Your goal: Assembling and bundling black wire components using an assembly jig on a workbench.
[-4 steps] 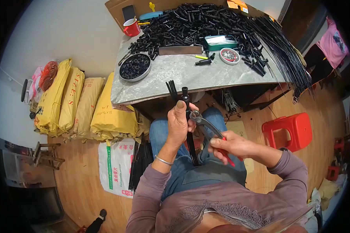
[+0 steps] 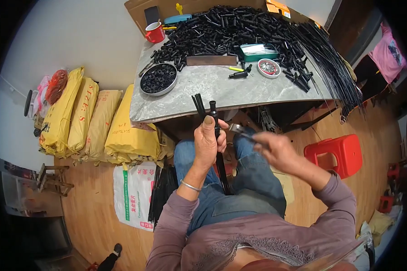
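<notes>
Over the lap, the left hand [image 2: 209,142] has its grip closed around a bundle of black rods [image 2: 219,158], upright just below the tabletop [image 2: 221,90] edge. The right hand [image 2: 276,151] clasps metal pliers [image 2: 239,130] beside the rods; fitting looks underway, needing the pliers' tips steadied on the rod top.

Beyond the grip, the grey stone counter [image 2: 221,90] carries a big heap of black tubes [image 2: 226,27], a round tray of black rings [image 2: 158,79], a red mug [image 2: 155,32], a green box [image 2: 257,51] and a small round tin [image 2: 269,68]. Thin black rods [image 2: 330,63] fan over its right end. Left of the grip, yellow sacks [image 2: 99,122] lie on the wooden floor [image 2: 90,212].
</notes>
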A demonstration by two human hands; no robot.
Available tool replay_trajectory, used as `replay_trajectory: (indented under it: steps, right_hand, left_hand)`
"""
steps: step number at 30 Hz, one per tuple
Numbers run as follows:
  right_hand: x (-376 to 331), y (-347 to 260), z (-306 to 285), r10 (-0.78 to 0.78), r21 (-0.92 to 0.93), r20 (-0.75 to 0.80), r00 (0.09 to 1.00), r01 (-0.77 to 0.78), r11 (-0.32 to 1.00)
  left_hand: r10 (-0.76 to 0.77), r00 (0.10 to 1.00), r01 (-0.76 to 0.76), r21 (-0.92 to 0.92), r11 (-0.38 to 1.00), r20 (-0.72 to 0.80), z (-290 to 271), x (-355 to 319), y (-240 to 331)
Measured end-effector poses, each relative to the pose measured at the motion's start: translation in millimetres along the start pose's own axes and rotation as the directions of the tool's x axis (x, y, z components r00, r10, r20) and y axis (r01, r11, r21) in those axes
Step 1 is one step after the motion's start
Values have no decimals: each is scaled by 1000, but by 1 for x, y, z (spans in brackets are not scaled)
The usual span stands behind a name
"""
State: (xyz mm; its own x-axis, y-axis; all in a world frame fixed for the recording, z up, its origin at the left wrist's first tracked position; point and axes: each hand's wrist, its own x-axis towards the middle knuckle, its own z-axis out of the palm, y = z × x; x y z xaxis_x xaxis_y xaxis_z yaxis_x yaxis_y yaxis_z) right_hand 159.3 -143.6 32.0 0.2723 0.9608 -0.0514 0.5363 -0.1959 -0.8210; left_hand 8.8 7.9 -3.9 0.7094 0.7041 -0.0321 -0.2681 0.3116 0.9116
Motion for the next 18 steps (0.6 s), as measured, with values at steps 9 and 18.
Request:
replay_trajectory:
  steps: [9,18]
  right_hand:
    - [143,71,-119,-152,-583,-508,848,-209,785]
    - [200,83,-130,16,-662,-331,943,-245,708]
  left_hand:
    - [-34,999,33,-4,999,-23,2,7,1]
    - [-40,996,35,-66,997,-78,1,18,-4]
